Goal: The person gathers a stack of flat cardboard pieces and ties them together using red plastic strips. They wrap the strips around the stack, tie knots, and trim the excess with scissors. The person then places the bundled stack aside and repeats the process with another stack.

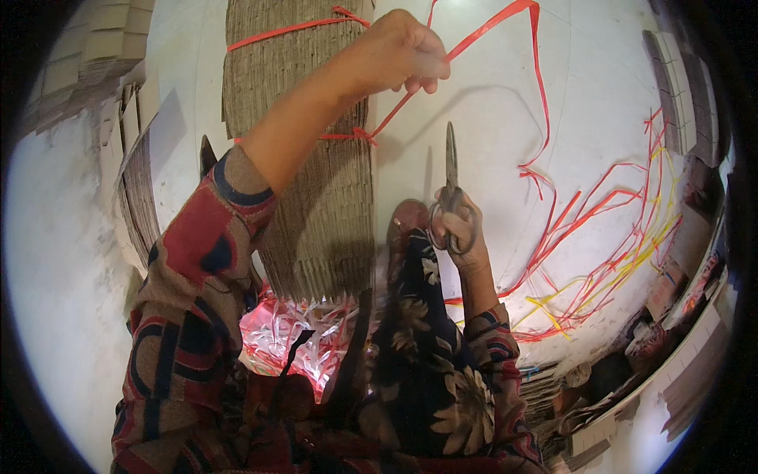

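Observation:
Stretched across the far part of a long stack of corrugated cardboard (300, 87), my left hand (403, 54) is closed round a red plastic strap (493, 28). One length of this strap runs down from the fingers to a knot (365, 136) at the stack's right edge; another loops up and right, then falls to the floor. Red bands cross the stack in two places. Lower and to the right, my right hand (459, 225) grips a pair of metal scissors (451, 170) by the handles. The blades are together and point away from me, apart from the strap.
Loose red and yellow straps (584, 261) spread over the pale floor at right. Shiny red and white strips (296, 332) lie below the stack's near end. More cardboard stacks (138, 182) stand at left, with others (679, 87) along the right rim. My shoe (407, 215) is beside the stack.

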A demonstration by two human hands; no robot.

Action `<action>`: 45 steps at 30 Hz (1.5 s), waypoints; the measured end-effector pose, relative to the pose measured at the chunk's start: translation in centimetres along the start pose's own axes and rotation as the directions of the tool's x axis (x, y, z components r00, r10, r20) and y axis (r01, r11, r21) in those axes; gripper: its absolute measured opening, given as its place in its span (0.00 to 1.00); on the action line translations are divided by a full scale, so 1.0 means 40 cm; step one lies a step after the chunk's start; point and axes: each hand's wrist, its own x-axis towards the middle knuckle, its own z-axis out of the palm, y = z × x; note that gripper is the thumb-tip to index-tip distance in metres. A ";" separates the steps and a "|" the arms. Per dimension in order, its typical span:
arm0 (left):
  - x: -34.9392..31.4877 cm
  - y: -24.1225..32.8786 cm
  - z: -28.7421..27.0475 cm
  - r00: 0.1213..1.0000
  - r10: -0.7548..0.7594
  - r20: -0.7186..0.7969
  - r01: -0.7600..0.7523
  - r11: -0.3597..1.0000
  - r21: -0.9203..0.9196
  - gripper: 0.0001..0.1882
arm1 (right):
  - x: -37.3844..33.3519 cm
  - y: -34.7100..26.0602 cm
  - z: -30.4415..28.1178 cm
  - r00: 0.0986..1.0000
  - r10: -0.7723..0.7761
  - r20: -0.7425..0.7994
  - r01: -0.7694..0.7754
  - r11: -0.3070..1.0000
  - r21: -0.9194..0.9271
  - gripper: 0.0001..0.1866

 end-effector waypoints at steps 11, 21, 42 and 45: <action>0.011 0.023 0.000 0.997 -0.004 0.079 0.010 0.997 -0.075 0.10 | 0.045 -0.014 0.072 0.986 -0.079 0.148 0.161 0.701 -0.695 0.25; 0.004 0.019 0.020 0.996 0.043 0.079 -0.036 0.996 -0.083 0.10 | 0.113 -0.047 0.149 0.983 -0.142 0.112 0.174 0.569 -0.804 0.27; 0.064 -0.059 -0.050 0.946 0.317 0.070 -0.151 0.239 0.959 0.04 | 0.137 -0.015 0.098 0.977 -0.176 -0.121 0.033 0.682 -0.730 0.20; 0.070 -0.065 -0.066 0.944 0.325 0.057 -0.146 0.257 0.955 0.05 | 0.146 -0.015 0.095 0.972 -0.184 -0.143 -0.008 0.586 -0.810 0.21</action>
